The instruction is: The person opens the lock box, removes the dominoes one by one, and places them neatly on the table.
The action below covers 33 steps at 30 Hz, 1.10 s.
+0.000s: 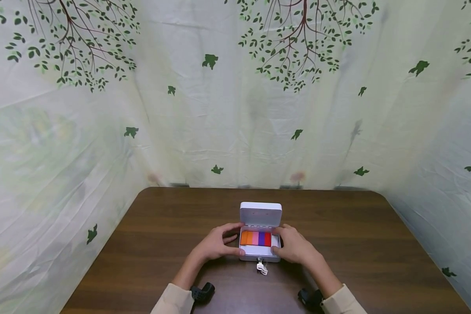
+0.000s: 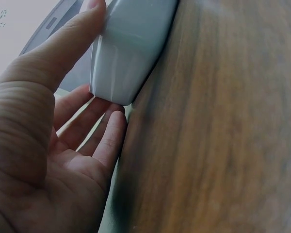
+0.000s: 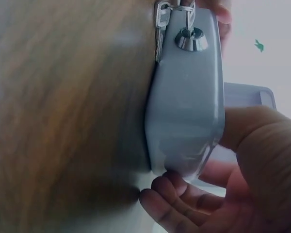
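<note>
A small white metal cash box (image 1: 248,257) sits on the table with its lid (image 1: 261,214) raised at the back. Inside lies a row of coloured pieces (image 1: 256,238) in orange, pink, purple and red. My left hand (image 1: 213,244) grips the box's left end, thumb at the front corner and fingers along the side. At the right end my right hand (image 1: 296,245) holds on, its thumb over the rim and its other fingertips low against the outer wall. A ring of keys (image 1: 262,267) hangs from the front lock (image 3: 191,41), one key inserted.
The brown wooden table (image 1: 180,209) stretches out around the box on all sides. A pale cloth (image 1: 235,109) printed with leaves and branches hangs behind and along both sides. Black wrist straps (image 1: 203,293) sit on both forearms.
</note>
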Available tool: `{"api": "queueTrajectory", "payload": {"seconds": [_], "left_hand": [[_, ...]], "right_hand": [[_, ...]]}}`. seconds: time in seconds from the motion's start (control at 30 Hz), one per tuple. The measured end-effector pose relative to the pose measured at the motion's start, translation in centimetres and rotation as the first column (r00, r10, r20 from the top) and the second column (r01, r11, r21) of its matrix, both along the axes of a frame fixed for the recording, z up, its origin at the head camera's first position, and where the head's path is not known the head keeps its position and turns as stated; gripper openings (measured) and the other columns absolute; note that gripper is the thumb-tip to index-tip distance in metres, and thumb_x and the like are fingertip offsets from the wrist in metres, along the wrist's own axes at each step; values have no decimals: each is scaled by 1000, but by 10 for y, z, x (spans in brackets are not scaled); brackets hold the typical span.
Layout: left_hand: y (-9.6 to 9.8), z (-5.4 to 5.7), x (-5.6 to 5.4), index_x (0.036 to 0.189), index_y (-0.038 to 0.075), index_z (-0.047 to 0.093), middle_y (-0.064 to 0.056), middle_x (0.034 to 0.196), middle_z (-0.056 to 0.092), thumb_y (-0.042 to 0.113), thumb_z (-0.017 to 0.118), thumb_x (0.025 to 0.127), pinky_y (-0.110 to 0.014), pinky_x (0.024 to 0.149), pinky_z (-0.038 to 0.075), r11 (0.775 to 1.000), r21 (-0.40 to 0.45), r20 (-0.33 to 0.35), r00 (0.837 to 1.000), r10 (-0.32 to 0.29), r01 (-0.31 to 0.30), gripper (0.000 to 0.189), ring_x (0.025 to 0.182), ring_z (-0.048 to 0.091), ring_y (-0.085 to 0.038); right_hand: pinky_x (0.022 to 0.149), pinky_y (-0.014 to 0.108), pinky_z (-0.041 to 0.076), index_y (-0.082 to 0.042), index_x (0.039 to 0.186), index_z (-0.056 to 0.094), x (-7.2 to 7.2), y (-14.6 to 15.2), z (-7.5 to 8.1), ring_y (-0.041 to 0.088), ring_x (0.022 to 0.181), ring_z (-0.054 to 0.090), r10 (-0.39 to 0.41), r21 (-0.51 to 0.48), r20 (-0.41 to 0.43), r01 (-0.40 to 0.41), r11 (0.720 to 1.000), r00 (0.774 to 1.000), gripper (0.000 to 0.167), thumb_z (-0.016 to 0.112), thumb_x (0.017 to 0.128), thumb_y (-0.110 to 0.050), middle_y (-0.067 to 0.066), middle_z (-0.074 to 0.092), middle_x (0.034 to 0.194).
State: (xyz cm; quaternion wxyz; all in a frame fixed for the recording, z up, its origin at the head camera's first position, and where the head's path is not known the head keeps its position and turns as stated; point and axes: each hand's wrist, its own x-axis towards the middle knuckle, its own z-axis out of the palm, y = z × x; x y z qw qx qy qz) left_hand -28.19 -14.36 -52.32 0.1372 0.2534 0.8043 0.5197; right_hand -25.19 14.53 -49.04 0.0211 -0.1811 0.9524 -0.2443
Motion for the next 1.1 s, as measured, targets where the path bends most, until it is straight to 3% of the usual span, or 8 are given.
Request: {"api": "queueTrajectory", "payload": {"seconds": [0.3,0.57,0.8,0.97,1.1], "left_hand": [[2,0,0,151,14,51,-7,157,48,29,91,80,-39,113,49,1000,7,9,1000,1,-1,83,146,46,-31],[1,0,0,152,15,50,-7,158,47,30,90,81,-42,114,48,1000,-8,19,1000,6,-6,83,147,45,-32],[0,-1,-1,152,12,49,-10,158,47,29,90,81,-43,114,48,1000,-4,9,1000,-4,4,84,146,45,-35],[0,0,0,151,12,50,-8,157,48,30,91,80,-42,114,48,1000,2,27,1000,7,-7,84,146,45,-33],[0,1,0,151,14,51,-6,157,48,31,92,79,-40,114,48,1000,-2,34,999,11,-11,85,147,45,-32]], "right_hand": [[94,51,60,-4,119,74,-3,-2,0,27,101,64,-56,10,42,55,998,998,48,87,76,-22,13,69,113],[91,49,61,-5,117,74,-4,-4,1,25,97,63,-65,32,58,63,997,996,46,86,77,-23,13,68,111],[96,49,59,-6,113,74,-5,1,-6,26,101,64,-23,-12,-12,23,1000,1000,43,86,78,-28,10,69,110],[99,52,59,-9,119,72,-3,2,-4,27,107,63,-56,-28,1,56,998,998,48,86,80,-31,9,67,115],[96,49,61,-11,119,72,-2,3,-1,23,103,62,-80,-40,4,80,996,997,47,86,80,-32,8,65,115]]}}
